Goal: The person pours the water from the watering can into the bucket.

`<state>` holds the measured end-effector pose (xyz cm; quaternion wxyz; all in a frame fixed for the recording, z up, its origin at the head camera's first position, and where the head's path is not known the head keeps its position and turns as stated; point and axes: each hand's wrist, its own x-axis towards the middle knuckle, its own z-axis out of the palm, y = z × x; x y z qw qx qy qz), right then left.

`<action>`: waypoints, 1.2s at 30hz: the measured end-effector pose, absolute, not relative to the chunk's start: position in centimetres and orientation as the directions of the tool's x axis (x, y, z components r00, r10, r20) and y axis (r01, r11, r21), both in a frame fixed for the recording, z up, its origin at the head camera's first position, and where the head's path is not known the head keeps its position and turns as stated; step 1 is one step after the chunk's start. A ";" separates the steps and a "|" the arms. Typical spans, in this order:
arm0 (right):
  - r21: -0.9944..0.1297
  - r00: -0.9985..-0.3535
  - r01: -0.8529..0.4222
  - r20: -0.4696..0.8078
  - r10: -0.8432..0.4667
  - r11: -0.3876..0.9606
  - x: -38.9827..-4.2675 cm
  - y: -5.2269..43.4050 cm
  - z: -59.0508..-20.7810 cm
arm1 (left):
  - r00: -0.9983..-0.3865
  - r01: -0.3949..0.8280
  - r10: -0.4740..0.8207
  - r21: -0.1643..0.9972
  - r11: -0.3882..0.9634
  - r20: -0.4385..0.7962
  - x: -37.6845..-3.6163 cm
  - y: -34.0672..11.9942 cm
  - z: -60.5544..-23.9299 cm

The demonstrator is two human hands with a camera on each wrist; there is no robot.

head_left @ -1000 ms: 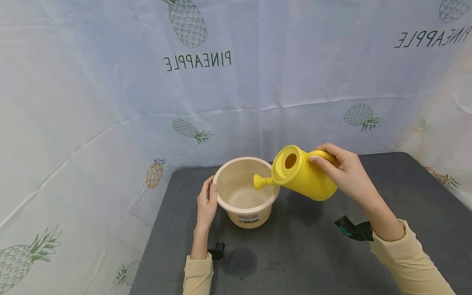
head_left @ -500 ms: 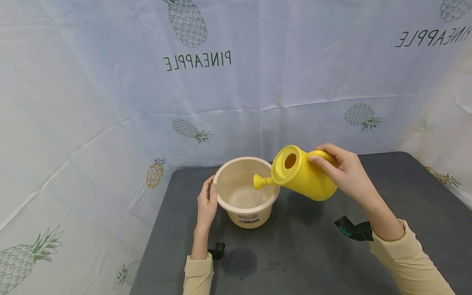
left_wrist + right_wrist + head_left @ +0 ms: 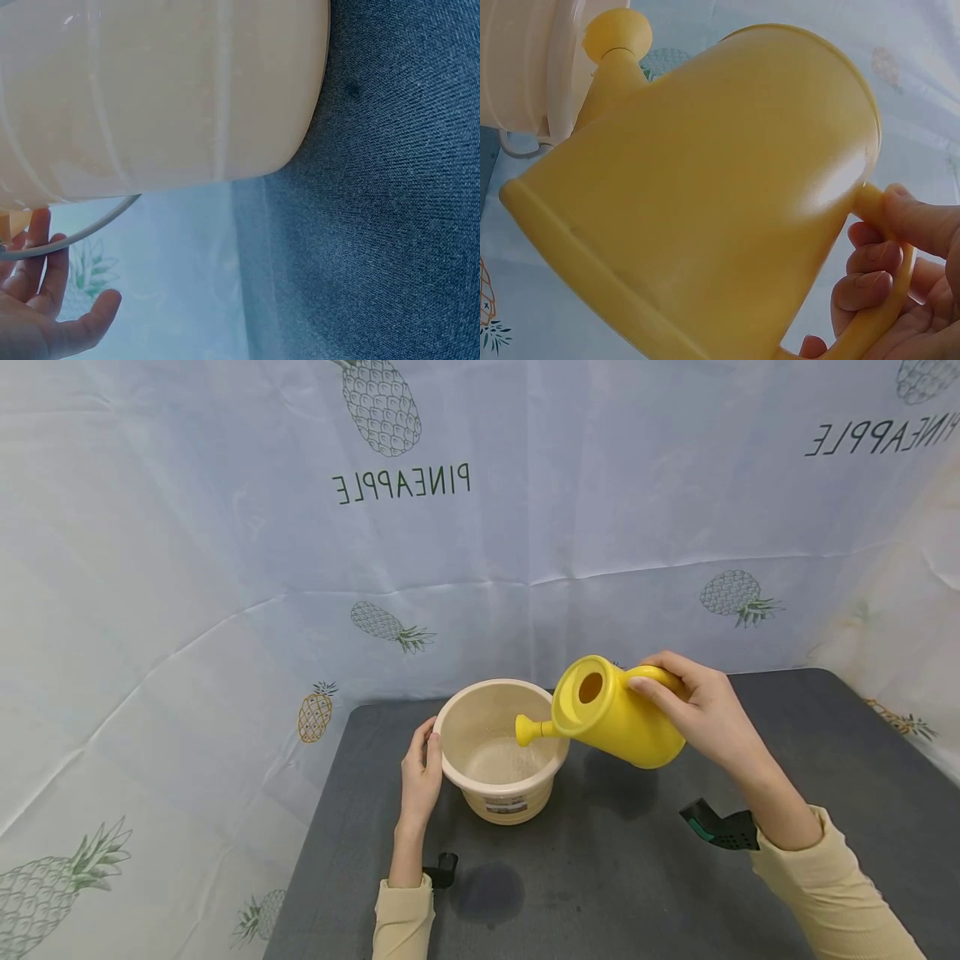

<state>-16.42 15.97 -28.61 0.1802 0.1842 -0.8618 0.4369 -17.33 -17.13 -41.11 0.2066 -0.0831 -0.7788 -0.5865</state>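
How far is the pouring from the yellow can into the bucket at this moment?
Done: the watering can is lifted and tilted, its spout over the bucket. In hand: the right hand grips the handle while the left hand steadies the bucket's side. Left: finishing the pour and setting the can on the table. No stream of water is visible.

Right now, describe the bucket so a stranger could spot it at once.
On the dark grey table before the pineapple-print backdrop, look near the back left edge. The bucket is round and cream, unlike the tilted yellow watering can whose spout hangs over it.
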 end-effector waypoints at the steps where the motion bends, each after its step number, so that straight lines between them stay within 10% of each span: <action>1: -0.687 -0.867 -0.475 0.472 -0.160 0.550 -16.4 16.0 -28.6 | -0.899 0.376 -0.111 0.877 0.298 0.423 -17.3 -17.1 -41.1; 36: -0.674 -0.860 -0.491 0.477 -0.182 0.551 -16.5 15.8 -28.4 | -0.897 0.381 -0.114 0.877 0.292 0.428 -17.4 -17.2 -41.1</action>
